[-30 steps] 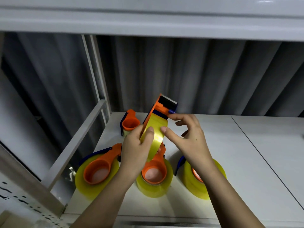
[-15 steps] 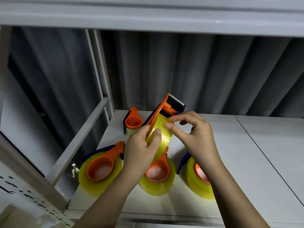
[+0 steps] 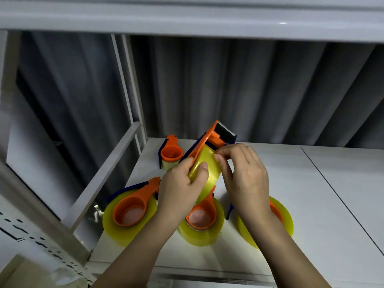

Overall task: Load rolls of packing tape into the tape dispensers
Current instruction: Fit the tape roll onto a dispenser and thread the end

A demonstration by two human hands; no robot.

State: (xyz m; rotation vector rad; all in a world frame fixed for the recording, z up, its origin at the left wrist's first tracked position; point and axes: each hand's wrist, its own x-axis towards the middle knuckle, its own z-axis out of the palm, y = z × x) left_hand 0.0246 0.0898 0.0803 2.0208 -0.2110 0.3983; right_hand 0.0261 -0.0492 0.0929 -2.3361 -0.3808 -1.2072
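Four loaded dispensers (image 3: pixel 129 213) on shelf (image 3: pixel 311 204), under hands (image 3: pixel 245 175)

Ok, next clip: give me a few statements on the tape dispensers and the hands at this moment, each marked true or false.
1. The left hand grips the yellow tape roll of the raised dispenser. True.
2. The right hand rests flat on the white table. False: its fingertips pinch at the roll's upper edge.
3. The raised dispenser's serrated blade points away from the person. True.
4. The loaded dispensers on the table are blue-bodied with red tape. False: the front left dispenser and middle dispenser are orange with yellow tape.
5. A small orange dispenser stands at the table's back left. True.
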